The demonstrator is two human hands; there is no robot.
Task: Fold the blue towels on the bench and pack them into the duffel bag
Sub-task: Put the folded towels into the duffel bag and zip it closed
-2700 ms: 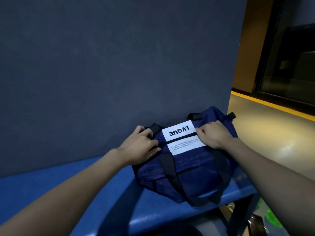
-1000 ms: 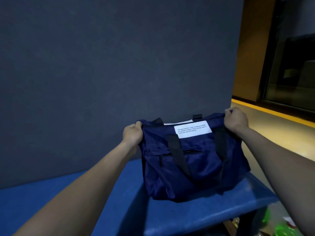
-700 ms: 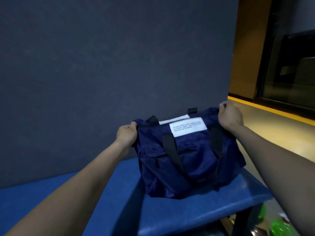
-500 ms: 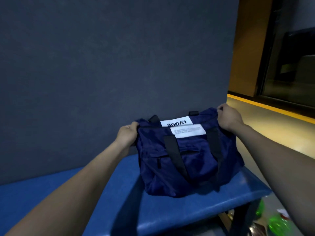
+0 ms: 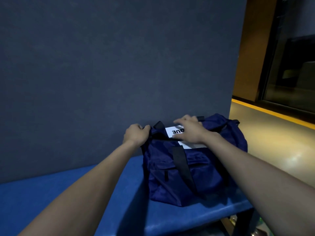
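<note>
Here, the navy duffel bag (image 5: pixel 192 169) is seen upright at the right end of the blue bench (image 5: pixel 85 198), against the dark wall (image 5: pixel 110 65); its top left corner is gripped by the curled left hand (image 5: pixel 135 135); the right hand (image 5: pixel 189 131) is laid over the white label (image 5: pixel 173 131), fingers spread and holding nothing.

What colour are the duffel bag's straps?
Black, on the navy duffel bag; strap clearest in head view.
</note>
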